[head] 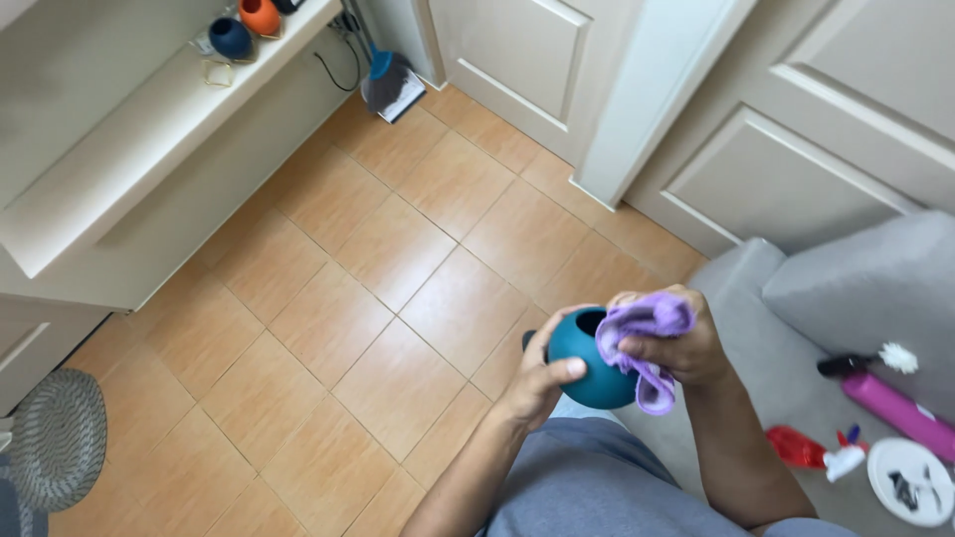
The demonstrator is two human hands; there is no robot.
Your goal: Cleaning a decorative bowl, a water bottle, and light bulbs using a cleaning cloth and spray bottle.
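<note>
Now left hand grips a round teal vase from below, right hand is closed on a purple cloth pressed at vase rim, above the lap, so wiping seems mid-way w/ blue vase & orange vase on shelf.

Teal round vase, plain, no pattern. Lilac cloth over its rim. Floor tiles orange-tan, pale grout grid. Doors and shelf cream-white. On shelf: dark blue vase, orange vase. Dustpan grey, blue handle. Round mat grey, ringed weave. Sofa light grey. On it: magenta bottle, red spray bottle with white trigger, white plate. Trousers blue-grey.
</note>
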